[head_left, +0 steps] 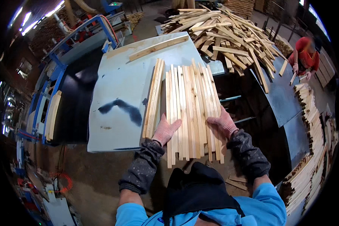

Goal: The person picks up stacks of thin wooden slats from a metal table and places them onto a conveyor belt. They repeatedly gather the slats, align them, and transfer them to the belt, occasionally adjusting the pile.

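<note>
2 thumbs [176, 124] point inward; left hand [165, 130] and right hand [225, 123] fingers [223, 111] clasp wooden strips [190, 109].

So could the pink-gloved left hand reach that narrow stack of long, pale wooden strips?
Probably yes: the left hand is close beside the narrow stack, with nothing visible between. It would likely first have to let go of the wide bundle of pale wooden strips, whose left edge it grips.

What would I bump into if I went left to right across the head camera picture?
Small wood stack → dark stain → left hand → sticks between the hands → right hand → person in red.
</note>
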